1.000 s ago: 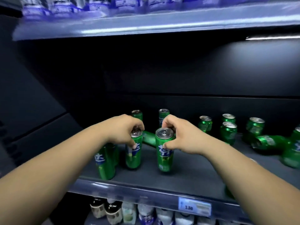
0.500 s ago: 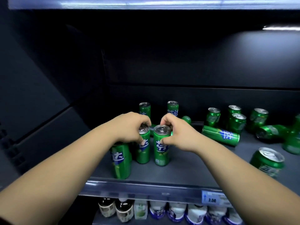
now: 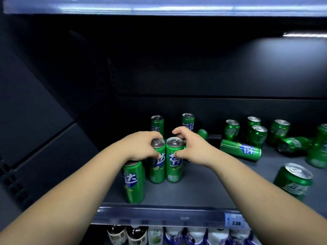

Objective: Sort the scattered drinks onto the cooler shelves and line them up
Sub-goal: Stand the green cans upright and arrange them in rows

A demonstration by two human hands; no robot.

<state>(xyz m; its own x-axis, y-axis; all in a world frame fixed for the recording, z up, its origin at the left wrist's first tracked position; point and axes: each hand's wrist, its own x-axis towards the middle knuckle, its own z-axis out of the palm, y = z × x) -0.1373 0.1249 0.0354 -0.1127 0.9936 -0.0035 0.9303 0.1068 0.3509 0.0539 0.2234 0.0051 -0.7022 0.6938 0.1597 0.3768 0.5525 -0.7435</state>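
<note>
Fingers of left hand (image 3: 141, 146) grasp one can (image 3: 157, 167), right hand's (image 3: 193, 147) its neighbour (image 3: 174, 165), half-hiding rear cans (image 3: 157, 123).

free: bare shelf (image 3: 212, 183) centre-front | blocked right: toppled can (image 3: 240, 150), upright can cluster (image 3: 258, 134)

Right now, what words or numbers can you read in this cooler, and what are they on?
"2.50": price tag on the shelf edge.
"达": left can, gripped by the left hand; also front can and back can.
"芬": right can, gripped by the right hand.
Lying can, bottles below: labels too blurred to read.
</note>
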